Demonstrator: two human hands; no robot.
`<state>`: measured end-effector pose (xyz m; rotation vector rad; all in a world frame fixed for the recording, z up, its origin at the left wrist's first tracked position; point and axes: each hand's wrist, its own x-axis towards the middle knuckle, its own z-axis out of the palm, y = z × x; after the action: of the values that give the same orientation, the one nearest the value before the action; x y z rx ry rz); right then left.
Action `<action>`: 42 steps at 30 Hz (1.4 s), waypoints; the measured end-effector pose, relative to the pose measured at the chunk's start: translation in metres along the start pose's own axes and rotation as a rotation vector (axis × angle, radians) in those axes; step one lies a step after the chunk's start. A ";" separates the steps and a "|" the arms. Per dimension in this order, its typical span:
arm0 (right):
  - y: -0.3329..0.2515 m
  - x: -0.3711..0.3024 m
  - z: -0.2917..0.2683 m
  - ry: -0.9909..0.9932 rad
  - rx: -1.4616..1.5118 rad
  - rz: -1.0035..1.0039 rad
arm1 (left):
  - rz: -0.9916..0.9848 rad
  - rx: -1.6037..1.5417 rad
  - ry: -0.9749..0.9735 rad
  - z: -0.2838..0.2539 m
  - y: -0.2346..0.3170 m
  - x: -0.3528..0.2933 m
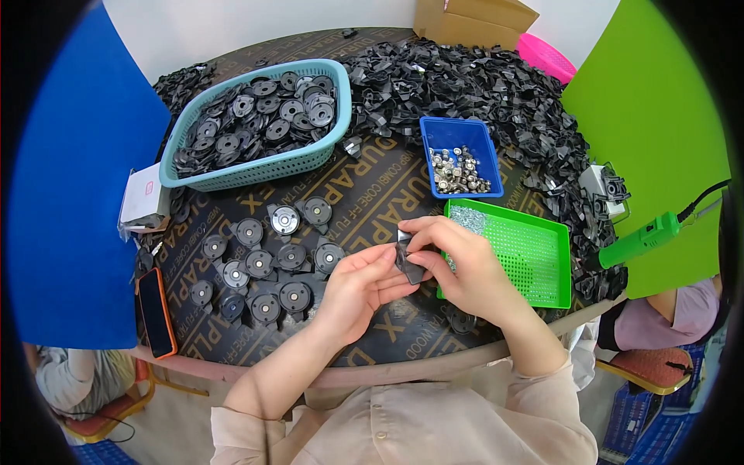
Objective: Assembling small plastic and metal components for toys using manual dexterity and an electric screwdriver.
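My left hand (pixel 358 288) and my right hand (pixel 465 267) meet over the table's front half. Between their fingertips is a small angular black plastic part (pixel 409 268), pinched from both sides. My fingers cover much of it, so its full shape is hidden. To the left of my left hand lie several round black discs with tabs (pixel 265 307), loosely grouped; a few have a shiny metal centre. Just beyond and beside my right hand sits a green perforated tray (pixel 564 267) with small silvery screws (pixel 468 219) heaped in its far left corner.
A turquoise basket (pixel 256 180) full of black discs stands at the far left. Metal caps fill part of a blue bin (pixel 465 130). Black plastic parts (pixel 465 77) pile along the back and right. A green electric screwdriver (pixel 639 240) is at right, an orange-edged phone (pixel 156 314) at left.
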<state>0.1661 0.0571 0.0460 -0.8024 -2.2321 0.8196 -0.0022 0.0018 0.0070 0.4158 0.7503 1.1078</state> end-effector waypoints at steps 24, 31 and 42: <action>0.024 0.020 -0.058 0.171 -0.130 0.197 | 0.676 1.143 0.020 0.006 0.030 -0.050; 0.103 0.085 -0.061 -0.277 -0.551 0.279 | 0.944 2.129 0.074 -0.036 -0.013 -0.084; 0.109 0.086 -0.036 -0.191 -0.695 0.286 | 1.007 2.031 -0.139 -0.007 -0.035 -0.082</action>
<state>0.1726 0.1978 0.0195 -1.4376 -2.6423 0.2198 -0.0046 -0.0873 0.0069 2.7589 1.3968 0.7365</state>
